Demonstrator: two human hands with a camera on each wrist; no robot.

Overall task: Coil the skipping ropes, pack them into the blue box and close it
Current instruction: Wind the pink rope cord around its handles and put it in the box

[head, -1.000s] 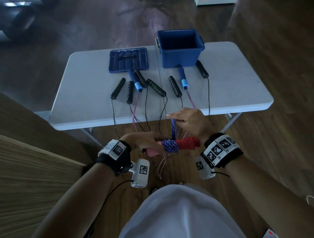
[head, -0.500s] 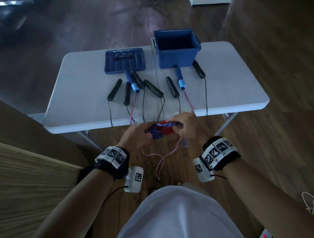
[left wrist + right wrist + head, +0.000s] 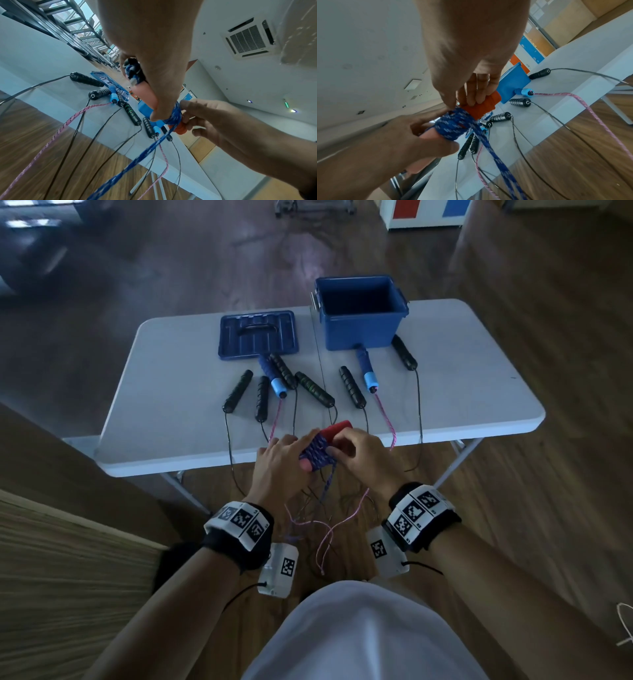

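Observation:
Both hands hold one skipping rope at the table's near edge: red handles [image 3: 337,429] with blue cord [image 3: 317,451] wound round them. My left hand [image 3: 284,460] grips the pink-red end of the bundle [image 3: 147,94]. My right hand [image 3: 359,453] grips the red handle [image 3: 481,106] beside the coil [image 3: 453,125]. A loose blue tail [image 3: 137,159] hangs down. The open blue box [image 3: 359,313] stands at the table's far side, its lid [image 3: 258,335] lying to its left.
Several black-handled ropes [image 3: 315,388] and a blue-handled rope with pink cord [image 3: 364,368] lie on the white table [image 3: 171,392], cords trailing over the near edge to the wooden floor [image 3: 513,508]. A wooden panel [image 3: 51,559] stands at my left.
Both hands carried the wound bundle up and forward to the table edge. The handles swung from level to pointing away. More cord is wound on.

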